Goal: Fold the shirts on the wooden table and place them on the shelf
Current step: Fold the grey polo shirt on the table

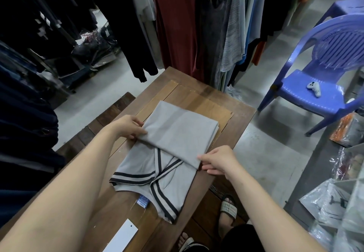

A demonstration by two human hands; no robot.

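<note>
Grey shirt (177, 133) — folded edge pinched, both hands

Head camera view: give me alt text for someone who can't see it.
Two hands fold a grey shirt with dark-striped trim on a wooden table: the left hand pinches the folded layer's left edge, the right hand its right corner. Hanging clothes behind, a purple chair to the right.

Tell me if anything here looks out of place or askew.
A white game controller lies on the seat of the purple plastic chair, odd among racks of clothes. Nothing odd about the grey shirt.
</note>
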